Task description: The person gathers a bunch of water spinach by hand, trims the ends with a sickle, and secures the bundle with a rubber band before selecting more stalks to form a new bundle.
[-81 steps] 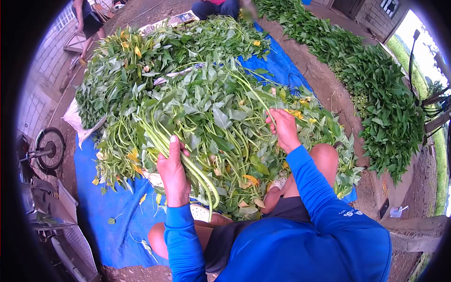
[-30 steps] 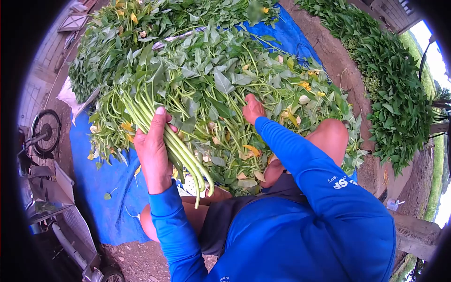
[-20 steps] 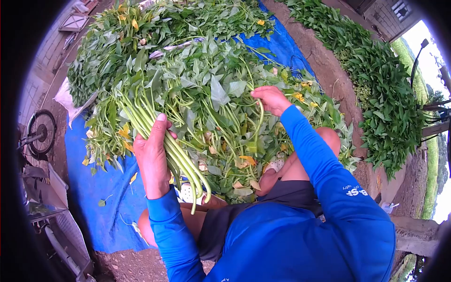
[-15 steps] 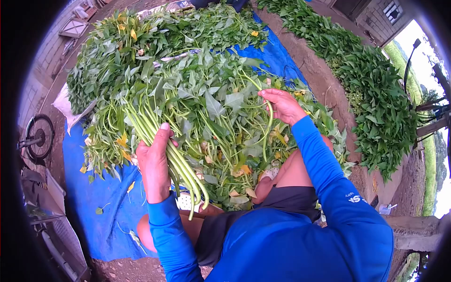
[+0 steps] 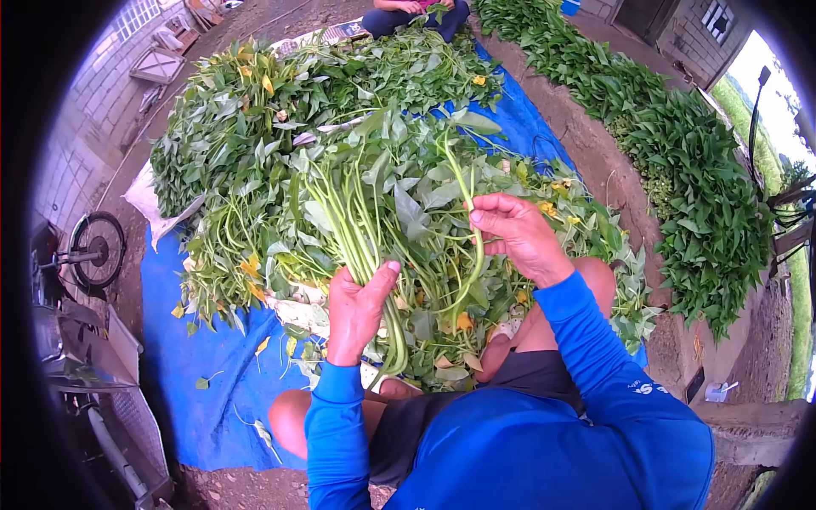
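My left hand (image 5: 357, 313) is closed around a bundle of long green water spinach stems (image 5: 342, 223). Their leafy ends point away from me, and the cut ends hang below my fist. In my right hand (image 5: 523, 240), thumb and fingers pinch a single water spinach stem (image 5: 473, 270) that curves down towards my foot. Both hands are above a loose heap of water spinach (image 5: 418, 280), with some yellow leaves mixed in.
A blue tarp (image 5: 225, 382) lies under the heap. Beyond it are more piled greens (image 5: 229, 140), and a seated person (image 5: 416, 17) is at the far end. A long row of greens (image 5: 680, 178) runs along the right. A wheel (image 5: 98, 251) stands at left.
My left hand has moved right with the bundle, closer to my right hand. The right hand still pinches its stem, slightly lower. The view has tilted up, showing more of the other person.
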Motion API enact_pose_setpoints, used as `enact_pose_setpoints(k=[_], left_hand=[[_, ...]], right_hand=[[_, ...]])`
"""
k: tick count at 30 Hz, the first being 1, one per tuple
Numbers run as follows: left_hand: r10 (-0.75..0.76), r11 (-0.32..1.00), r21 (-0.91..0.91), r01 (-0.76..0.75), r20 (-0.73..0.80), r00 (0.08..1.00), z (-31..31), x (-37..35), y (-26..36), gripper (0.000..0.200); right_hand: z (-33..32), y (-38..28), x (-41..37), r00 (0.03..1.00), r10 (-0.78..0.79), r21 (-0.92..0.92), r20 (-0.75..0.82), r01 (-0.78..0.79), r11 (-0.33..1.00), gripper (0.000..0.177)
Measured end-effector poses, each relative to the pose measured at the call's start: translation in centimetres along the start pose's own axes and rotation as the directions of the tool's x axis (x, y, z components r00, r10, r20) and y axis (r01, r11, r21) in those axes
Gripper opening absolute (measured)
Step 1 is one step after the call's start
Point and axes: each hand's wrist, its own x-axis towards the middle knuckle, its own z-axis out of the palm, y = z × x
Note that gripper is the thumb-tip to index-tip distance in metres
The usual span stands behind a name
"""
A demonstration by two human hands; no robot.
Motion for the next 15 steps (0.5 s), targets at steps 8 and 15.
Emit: enact_pose_setpoints(k=[8, 15], left_hand=[[-0.06, 0.993, -0.086, 0.08, 0.216, 0.975, 2.6, -0.2, -2.3, 0.024], [-0.109, 0.942, -0.297, 0.159, 0.176, 0.978, 0.0, 0.8, -2.3, 0.026]], right_hand=[[5.5, 2.9, 1.6, 0.99, 0.052, 0.027, 0.129, -0.056, 0.998, 0.03], [7.8, 2.5, 4.6, 0.976, -0.045, -0.091, 0.213, 0.066, 0.994, 0.031]])
